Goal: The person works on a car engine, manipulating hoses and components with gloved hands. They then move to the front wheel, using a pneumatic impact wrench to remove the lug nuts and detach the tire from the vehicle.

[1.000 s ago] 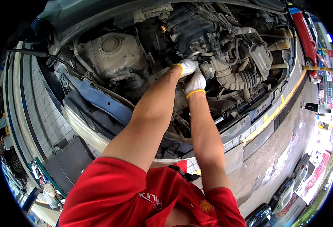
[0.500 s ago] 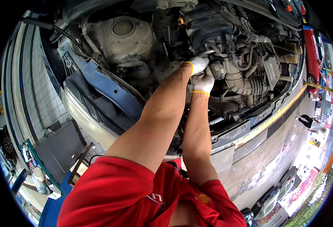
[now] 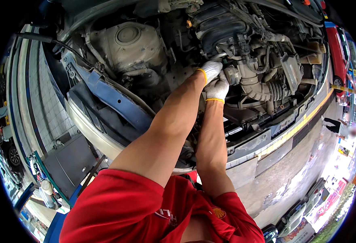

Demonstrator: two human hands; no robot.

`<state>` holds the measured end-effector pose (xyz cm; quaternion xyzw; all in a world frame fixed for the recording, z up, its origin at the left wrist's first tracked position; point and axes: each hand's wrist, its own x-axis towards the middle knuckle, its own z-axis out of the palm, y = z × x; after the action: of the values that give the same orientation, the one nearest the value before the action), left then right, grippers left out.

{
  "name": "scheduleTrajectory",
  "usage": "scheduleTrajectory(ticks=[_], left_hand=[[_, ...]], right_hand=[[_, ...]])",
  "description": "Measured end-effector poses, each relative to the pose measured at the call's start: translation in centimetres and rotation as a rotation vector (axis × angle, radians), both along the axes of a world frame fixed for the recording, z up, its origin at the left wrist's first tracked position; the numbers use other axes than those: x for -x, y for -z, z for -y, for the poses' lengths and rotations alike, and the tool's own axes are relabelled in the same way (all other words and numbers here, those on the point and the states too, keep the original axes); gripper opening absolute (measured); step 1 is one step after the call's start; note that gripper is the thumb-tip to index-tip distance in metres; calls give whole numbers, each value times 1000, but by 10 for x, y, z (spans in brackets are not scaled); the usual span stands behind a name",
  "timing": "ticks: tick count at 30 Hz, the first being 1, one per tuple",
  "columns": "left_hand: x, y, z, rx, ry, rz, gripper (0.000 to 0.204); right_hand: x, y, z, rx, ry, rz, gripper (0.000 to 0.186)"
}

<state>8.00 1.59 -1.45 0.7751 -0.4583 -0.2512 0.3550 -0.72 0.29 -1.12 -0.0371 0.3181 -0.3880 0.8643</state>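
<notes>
Both hands wear white knit gloves with yellow cuffs and work close together deep in a car's engine bay. My left hand (image 3: 211, 70) reaches in farther, its fingers curled beside the black intake manifold (image 3: 218, 27). Just below and nearer to me, my right hand (image 3: 217, 89) is closed, its thumb side up against the left hand. Whatever the fingers grip is hidden by the gloves. Right of the hands sit a round metal housing (image 3: 231, 75) and a ribbed air intake hose (image 3: 274, 92).
A dusty strut tower (image 3: 128, 37) rises at the left, beside the blue fender edge (image 3: 115, 99). The radiator support (image 3: 285, 124) runs along the right. A grey cart (image 3: 66, 164) stands at lower left. A person (image 3: 340, 128) and parked cars are at the far right.
The view has tilted slightly, so the engine bay and surroundings sit a little differently in the picture. Both hands stay at the same spot in the engine, still closed.
</notes>
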Motion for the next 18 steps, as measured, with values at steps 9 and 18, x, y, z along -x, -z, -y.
scheduleTrajectory(ticks=[9,18], left_hand=[[-10,-18,0,-93,-384,-880,39],[1,-30,6,98,-193,-1384,47]], right_hand=[[-6,-1,-3,-103,-32,2,24],[10,-19,-24,-121,19,133,30]])
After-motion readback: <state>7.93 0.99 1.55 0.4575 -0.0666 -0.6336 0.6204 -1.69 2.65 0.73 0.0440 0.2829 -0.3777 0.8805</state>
